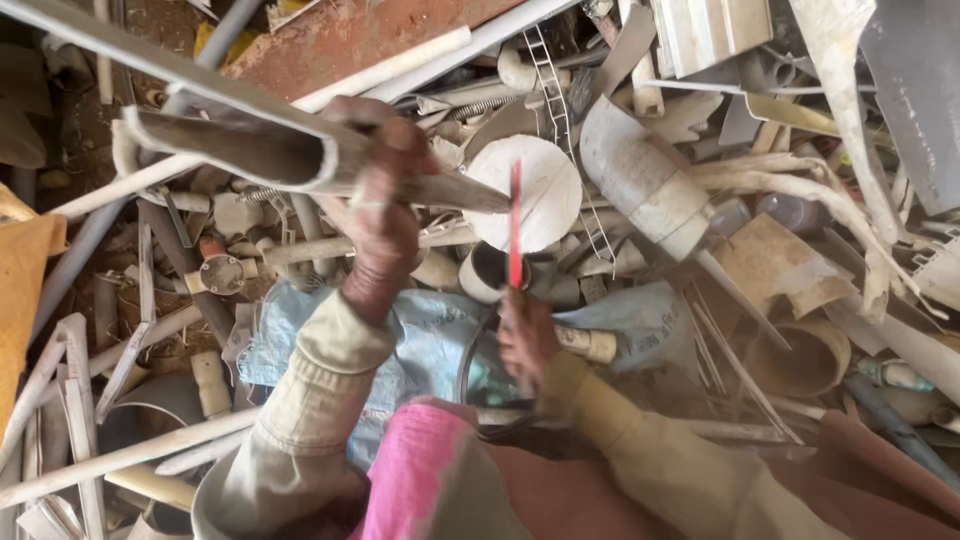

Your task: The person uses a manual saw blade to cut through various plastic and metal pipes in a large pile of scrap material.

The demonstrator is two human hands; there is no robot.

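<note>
My left hand (380, 205) is closed around a length of grey-white plastic pipe (240, 150) that is split open along its side and tapers to a point on the right. The pipe is held level above a heap of scrap. My right hand (525, 335) grips a thin red blade (516, 225), probably a hacksaw blade, which stands nearly upright with its tip just right of the pipe's pointed end. Both arms wear beige sleeves. A pink cloth (415, 470) covers my lap.
Under the hands lies a dense pile of broken plastic pipes, fittings and strips. A round white disc (545, 195) and a large pipe elbow (645, 180) sit behind the blade. A light blue sack (430, 340) lies below. An orange bag (25, 290) is at left.
</note>
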